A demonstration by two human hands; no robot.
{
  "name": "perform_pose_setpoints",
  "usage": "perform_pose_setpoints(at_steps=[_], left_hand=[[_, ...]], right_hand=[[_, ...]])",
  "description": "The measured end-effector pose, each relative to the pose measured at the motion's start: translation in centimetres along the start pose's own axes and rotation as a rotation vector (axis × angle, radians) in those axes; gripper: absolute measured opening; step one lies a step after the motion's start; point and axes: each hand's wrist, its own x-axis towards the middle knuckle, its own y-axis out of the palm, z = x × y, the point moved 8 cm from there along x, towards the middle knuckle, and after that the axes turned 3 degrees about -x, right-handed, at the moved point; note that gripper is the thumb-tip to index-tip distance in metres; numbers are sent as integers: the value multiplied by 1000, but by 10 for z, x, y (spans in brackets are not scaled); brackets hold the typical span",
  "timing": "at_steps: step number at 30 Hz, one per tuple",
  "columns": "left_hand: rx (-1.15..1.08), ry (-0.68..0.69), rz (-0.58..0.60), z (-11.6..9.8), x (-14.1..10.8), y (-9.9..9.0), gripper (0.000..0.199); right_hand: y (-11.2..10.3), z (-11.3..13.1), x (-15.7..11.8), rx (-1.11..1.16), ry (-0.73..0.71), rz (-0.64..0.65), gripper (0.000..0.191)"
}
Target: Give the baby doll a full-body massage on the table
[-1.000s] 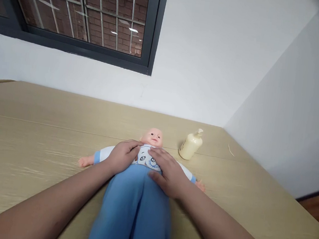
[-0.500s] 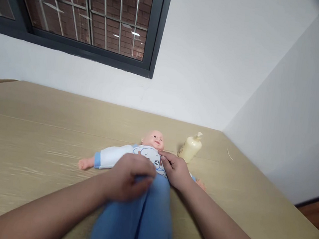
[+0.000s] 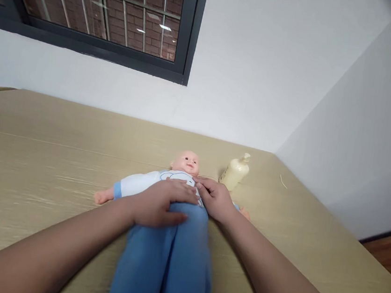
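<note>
A baby doll (image 3: 187, 163) lies on its back with its head toward the wall, in a white shirt (image 3: 138, 183) with blue cuffs and a printed face, and blue trousers (image 3: 188, 254). My left hand (image 3: 161, 202) rests flat over the doll's belly at the trouser waist, thumb apart from the fingers. At the right side of the shirt my right hand (image 3: 215, 198) has its thumb and fingers close together on the fabric; whether cloth is pinched between them is hidden.
On the tan table (image 3: 55, 163), a pale yellow pump bottle (image 3: 235, 172) stands right of the doll's head. A thin string (image 3: 283, 181) lies farther right. Behind are a white wall (image 3: 242, 76) and a barred window (image 3: 189, 33).
My left hand has come down and flattened on the doll's belly, its fingers now straighter. My right hand stays at the shirt's side. The view has shifted slightly, so things sit higher.
</note>
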Motion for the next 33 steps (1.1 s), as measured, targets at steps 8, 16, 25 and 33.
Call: perform_pose_setpoints(at_steps=[8,16,25,33], left_hand=[[-172,-292,-314,74,-14,-24,28],[-1,-545,-495,94,-31,-39,31],[-16,-602,-494,101,-33,-38,38],[-30,-584,-480,97,-32,-37,36]], right_hand=[[0,8,1,-16,-20,13,29],[-6,16,-1,-113,-79,-49,28],[21,151,-60,-145,-711,281,37],[37,120,-46,-281,-643,430,67]])
